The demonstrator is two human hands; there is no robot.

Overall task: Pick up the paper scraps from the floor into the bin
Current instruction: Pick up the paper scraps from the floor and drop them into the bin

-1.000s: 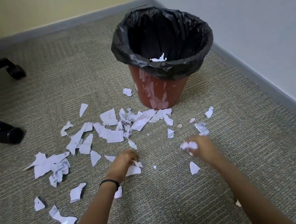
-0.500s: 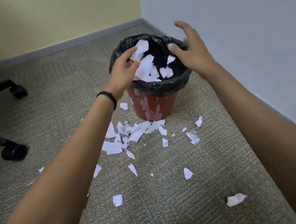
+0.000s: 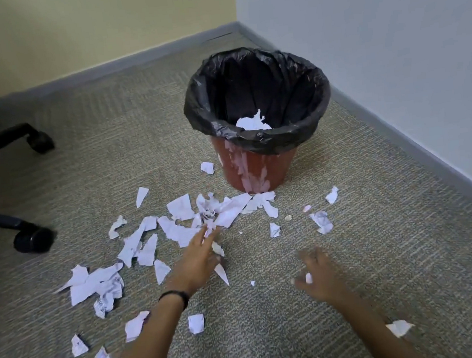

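A red bin (image 3: 257,171) with a black liner (image 3: 255,96) stands in the corner, with white scraps inside (image 3: 252,123). Several torn paper scraps (image 3: 203,213) lie on the carpet in front of it and to the left. My left hand (image 3: 200,257), with a black wristband, reaches low over the carpet, fingers straight, tips at the edge of the main heap. My right hand (image 3: 316,278) hovers low over the carpet to the right, blurred, fingers spread, holding nothing that I can see.
Black chair legs with castors (image 3: 34,240) stand at the left. Walls with grey skirting close the corner behind and right of the bin. More scraps lie near my arms, one at the right (image 3: 399,327).
Both hands were over the bin dropping scraps half a second ago. They have come back down to the carpet, the left to the heap, the right to its right.
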